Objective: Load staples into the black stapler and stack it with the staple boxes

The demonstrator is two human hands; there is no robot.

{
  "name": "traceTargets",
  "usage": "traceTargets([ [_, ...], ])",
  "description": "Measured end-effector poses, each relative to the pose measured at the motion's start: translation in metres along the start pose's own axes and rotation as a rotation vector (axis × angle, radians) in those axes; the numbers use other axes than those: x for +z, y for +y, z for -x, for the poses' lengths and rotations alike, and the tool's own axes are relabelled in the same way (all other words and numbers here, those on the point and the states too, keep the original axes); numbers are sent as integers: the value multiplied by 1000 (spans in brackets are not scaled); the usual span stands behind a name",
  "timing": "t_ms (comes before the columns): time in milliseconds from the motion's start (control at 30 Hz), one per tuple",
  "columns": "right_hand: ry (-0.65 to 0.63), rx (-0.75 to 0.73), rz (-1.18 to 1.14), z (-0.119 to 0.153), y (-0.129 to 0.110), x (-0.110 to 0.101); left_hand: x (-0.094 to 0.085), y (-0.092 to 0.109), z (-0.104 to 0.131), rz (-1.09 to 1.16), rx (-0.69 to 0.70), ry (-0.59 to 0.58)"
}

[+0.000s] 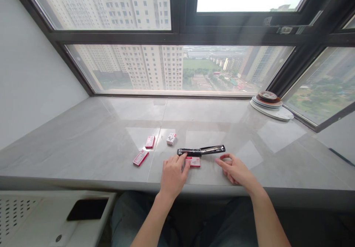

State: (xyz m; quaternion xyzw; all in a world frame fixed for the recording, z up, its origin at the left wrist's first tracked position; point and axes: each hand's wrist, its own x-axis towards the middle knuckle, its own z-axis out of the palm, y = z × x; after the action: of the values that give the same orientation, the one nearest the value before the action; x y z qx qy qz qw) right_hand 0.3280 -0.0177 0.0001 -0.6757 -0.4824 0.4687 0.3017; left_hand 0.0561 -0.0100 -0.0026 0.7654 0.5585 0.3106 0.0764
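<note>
A black stapler [213, 149] lies spread nearly flat on the grey ledge, its metal staple channel facing up. Beside its left half is my left hand [172, 172], fingers apart. The index fingertip touches the stapler's near edge, and the thumb rests at a red-and-white staple box [194, 162] just below it. Off the stapler's right end, my right hand [235, 170] is curled, with thumb and index finger brought together; anything small between them is too hard to make out. A white-and-red small box [171, 139] stands behind the stapler on the left.
Two more red-and-white boxes, one farther back [150, 142] and one nearer [141, 158], lie to the left. Stacked plates [271, 106] sit in the back right corner beneath the window frame [177, 38]. A pale plastic surface [41, 224] with a dark opening is at lower left.
</note>
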Motion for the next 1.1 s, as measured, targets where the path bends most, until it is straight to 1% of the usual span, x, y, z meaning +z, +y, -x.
traceTargets([
  [33, 4, -29, -72, -4, 1, -9, 0, 0, 0, -6, 2, -4],
  [100, 4, -153, -177, -14, -4, -20, 0, 0, -2, -8, -7, -13],
  [167, -18, -280, -216, -28, -20, -20, 0, 0, -4, -4, -24, -23],
  [233, -61, -382, -196, -41, -42, -10, -1, 0, -6, -1, -35, -31],
  [333, -133, -512, -78, -55, -75, 12, -2, 1, -8, 7, -39, -43],
  [433, -171, -568, 61, -61, -94, 35, -5, 1, -8, 11, -43, -50],
  [533, -196, -577, 172, -63, -99, 53, -9, 2, -8, 1, -25, -62],
  [633, -202, -610, 313, -65, -99, 63, -10, 7, -9, -37, 26, -72],
  [700, -179, -625, 399, -67, -98, 65, -8, 12, -10, -32, 107, -105],
  [767, -145, -628, 450, -68, -97, 63, -6, 15, -9, -7, 192, -153],
  [800, -127, -626, 462, -69, -95, 61, -5, 14, -9, -1, 213, -169],
  [867, -94, -619, 470, -69, -92, 56, -8, 8, -6, -21, 192, -163],
  [933, -66, -607, 471, -68, -87, 52, -17, -7, -2, -79, 112, -109],
  [1000, -46, -589, 471, -65, -84, 49, -31, -28, 2, -157, 15, -25],
  [1100, -26, -565, 464, -62, -81, 48, -57, -66, 5, -255, -107, 95],
])
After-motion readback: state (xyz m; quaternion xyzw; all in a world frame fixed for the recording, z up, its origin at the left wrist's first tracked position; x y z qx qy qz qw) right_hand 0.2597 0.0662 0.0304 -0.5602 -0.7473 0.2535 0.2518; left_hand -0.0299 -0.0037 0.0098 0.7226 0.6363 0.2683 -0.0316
